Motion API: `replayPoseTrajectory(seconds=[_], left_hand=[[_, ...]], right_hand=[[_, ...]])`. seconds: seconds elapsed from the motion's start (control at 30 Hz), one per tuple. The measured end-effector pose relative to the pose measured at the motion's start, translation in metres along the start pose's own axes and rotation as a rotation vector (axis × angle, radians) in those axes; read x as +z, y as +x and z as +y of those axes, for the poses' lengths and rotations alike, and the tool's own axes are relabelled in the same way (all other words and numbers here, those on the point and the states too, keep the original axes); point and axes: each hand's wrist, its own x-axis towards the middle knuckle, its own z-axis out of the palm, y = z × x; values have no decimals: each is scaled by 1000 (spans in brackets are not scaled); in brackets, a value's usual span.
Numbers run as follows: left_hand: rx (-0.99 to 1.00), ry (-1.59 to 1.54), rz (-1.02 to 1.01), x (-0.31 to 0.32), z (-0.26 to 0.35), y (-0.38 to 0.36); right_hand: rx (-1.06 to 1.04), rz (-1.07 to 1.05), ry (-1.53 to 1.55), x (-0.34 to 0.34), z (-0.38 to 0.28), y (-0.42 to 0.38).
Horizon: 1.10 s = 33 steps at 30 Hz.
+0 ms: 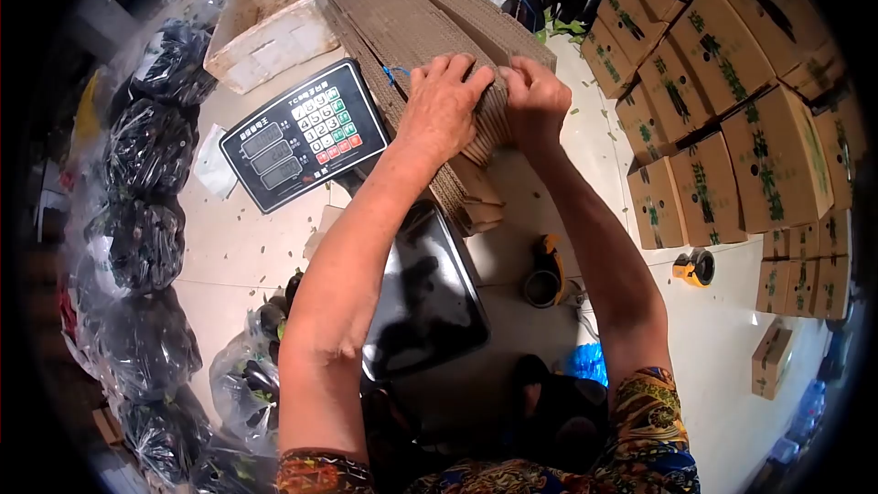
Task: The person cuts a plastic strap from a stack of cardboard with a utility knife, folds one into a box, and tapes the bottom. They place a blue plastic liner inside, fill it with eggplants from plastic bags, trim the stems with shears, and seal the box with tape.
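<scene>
Fingers [462, 64] at edge of cardboard [412, 18] — floor [596, 151] alongside.

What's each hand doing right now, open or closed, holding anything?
Left hand: partly curled on the cardboard stack; grip can't be told.
Right hand: curled at the stack's edge; grip can't be told.

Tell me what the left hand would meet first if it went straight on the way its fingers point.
Most likely the corrugated cardboard stack: the left hand appears to rest against it, and more sheets lie beyond the fingertips. Any gap is hard to judge from this view.
</scene>
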Motion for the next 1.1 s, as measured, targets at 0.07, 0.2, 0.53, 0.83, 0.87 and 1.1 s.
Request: replayPoseTrajectory(seconds=[0.07, 0.2, 0.53, 0.83, 0.87, 1.1], left_hand=[[1, -15, 17, 2, 0, -1], [-20, -12, 29, 1, 1, 0], [25, -79, 184, 4, -6, -6], [-98, -186, 186, 3, -14, -16], [-129, -228, 188, 4, -15, -13], [-148, 94, 92, -2, -4, 21]], right_hand=[[49, -119, -27, -4, -2, 9], [178, -156, -24, -10, -11, 20], [-144, -136, -282, 0, -30, 45], [253, -414, -282, -25, -17, 34], [193, -352, -246, -23, -12, 25], [-146, -262, -174, -13, 10, 11]])
